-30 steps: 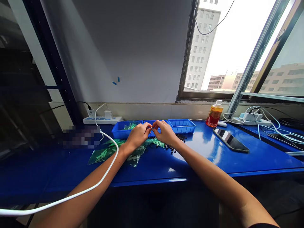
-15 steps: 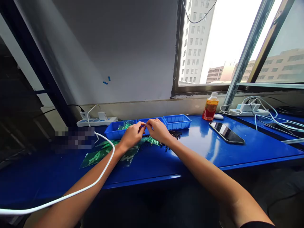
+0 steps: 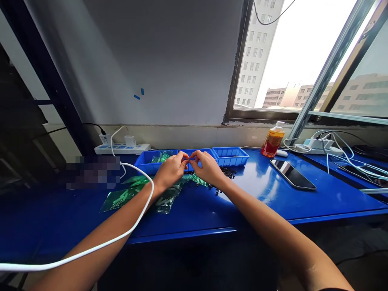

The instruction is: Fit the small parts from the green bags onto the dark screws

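My left hand (image 3: 170, 171) and my right hand (image 3: 207, 169) meet fingertip to fingertip above the blue table (image 3: 257, 194), pinching a tiny part (image 3: 189, 160) between them; it is too small to identify. Under the hands lie clear bags of green parts (image 3: 127, 196) and a scatter of small black screws (image 3: 226, 173). Just behind the hands stand three blue trays: the left tray (image 3: 144, 159) holds green bags, the middle tray (image 3: 197, 154) is partly hidden by my fingers, the right tray (image 3: 230, 155) sits beside it.
A white cable (image 3: 127, 230) runs over my left forearm to a power strip (image 3: 121, 148) by the wall. An orange drink bottle (image 3: 273, 140), a phone (image 3: 292, 174) and a second power strip with cables (image 3: 318, 148) lie at the right. A window frame stands behind.
The hands stay together pinching the small part; only the head camera has shifted, first left then back right. Nothing on the table has moved.
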Demonstrator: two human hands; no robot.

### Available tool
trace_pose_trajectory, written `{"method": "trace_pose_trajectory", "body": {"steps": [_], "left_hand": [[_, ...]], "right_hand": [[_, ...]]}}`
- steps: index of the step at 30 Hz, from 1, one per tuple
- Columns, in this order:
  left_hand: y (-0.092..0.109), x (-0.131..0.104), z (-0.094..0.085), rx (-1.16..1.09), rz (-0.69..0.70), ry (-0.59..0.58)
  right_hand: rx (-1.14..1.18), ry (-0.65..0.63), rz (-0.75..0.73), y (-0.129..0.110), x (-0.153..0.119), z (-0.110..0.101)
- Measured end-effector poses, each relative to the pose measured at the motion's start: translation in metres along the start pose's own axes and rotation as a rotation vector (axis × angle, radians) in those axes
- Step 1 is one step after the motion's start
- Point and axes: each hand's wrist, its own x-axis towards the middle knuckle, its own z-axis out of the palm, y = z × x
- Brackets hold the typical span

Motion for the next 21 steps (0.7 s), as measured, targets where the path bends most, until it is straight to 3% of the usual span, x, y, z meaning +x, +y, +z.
{"method": "trace_pose_trajectory", "body": {"steps": [13, 21], "left_hand": [[-0.0012, -0.0005, 0.0049, -0.018, -0.035, 0.006], [0.0043, -0.0014, 0.0061, -0.055, -0.019, 0.037]], "right_hand": [[-0.036, -0.045, -0.027, 0.0056, 0.0007, 0.0071], [-0.133, -0.054, 0.042, -0.0017, 0.0026, 0.002]]}}
